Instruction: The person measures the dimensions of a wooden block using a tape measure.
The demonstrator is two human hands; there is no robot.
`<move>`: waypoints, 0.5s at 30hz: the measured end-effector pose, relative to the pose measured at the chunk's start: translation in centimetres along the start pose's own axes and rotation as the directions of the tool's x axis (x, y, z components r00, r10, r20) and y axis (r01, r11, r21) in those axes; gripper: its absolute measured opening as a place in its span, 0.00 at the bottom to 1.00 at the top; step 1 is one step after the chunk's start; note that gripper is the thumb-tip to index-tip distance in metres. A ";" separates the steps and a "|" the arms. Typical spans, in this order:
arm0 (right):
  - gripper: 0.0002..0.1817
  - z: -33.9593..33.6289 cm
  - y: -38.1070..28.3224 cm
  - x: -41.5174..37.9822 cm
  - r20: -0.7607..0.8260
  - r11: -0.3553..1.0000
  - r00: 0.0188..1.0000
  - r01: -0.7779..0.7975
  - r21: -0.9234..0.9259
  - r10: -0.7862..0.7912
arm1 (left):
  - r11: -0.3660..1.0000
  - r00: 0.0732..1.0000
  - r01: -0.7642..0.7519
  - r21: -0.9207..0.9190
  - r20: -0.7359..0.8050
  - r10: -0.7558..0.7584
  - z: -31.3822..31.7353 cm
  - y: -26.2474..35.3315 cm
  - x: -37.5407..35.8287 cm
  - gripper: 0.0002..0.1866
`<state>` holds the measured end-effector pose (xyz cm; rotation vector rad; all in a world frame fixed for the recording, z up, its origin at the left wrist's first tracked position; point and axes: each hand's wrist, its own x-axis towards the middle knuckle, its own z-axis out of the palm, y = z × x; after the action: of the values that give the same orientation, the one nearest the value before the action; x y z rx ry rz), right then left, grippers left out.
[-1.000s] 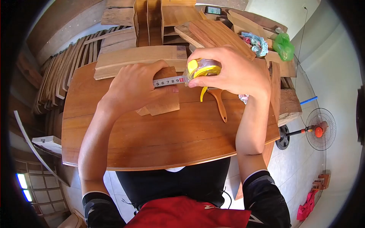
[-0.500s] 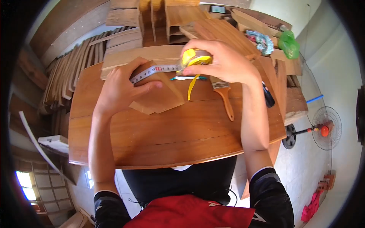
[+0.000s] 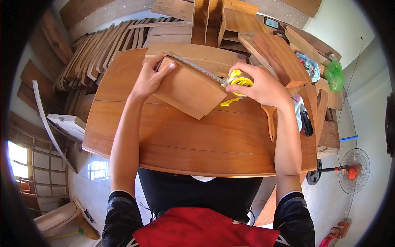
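Observation:
Above the brown table (image 3: pixel 181 148), my left hand (image 3: pixel 153 77) grips the left end of a flat wooden block (image 3: pixel 189 90), thumb on its broad face. A white measuring blade (image 3: pixel 193 66) runs along the block's upper edge, its left end under my left fingers. My right hand (image 3: pixel 263 84) is closed around the clear and yellow tape measure (image 3: pixel 240 83) at the block's right corner. A yellow strap (image 3: pixel 229 102) hangs below the tape measure. A paintbrush with an orange handle (image 3: pixel 269 123) lies near my right forearm, its bristle end hidden.
Behind the hands lies a wooden board (image 3: pixel 181 51). Stacked slats (image 3: pixel 107 53) stand at the back left, wooden pieces (image 3: pixel 284 57) at the back right. A black tool (image 3: pixel 307 123) lies right of my forearm. A green bag (image 3: pixel 334 76) and a fan (image 3: pixel 354 171) are farther right.
The block has turned and its broad face now shows. The blade lies along its edge, and my left thumb has shifted onto its face. The whole view has shifted.

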<state>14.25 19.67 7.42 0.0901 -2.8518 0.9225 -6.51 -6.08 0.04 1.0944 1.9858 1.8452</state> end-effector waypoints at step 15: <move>0.19 5.4 1.8 -6.8 -0.522 0.962 0.841 0.243 0.125 -0.145 | 0.991 0.993 -0.107 -0.074 0.050 0.111 1.8 -0.7 -0.6 0.29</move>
<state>20.14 18.05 0.95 0.1320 -2.2191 0.9923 -5.25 -5.08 -1.14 1.2412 1.8493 1.9025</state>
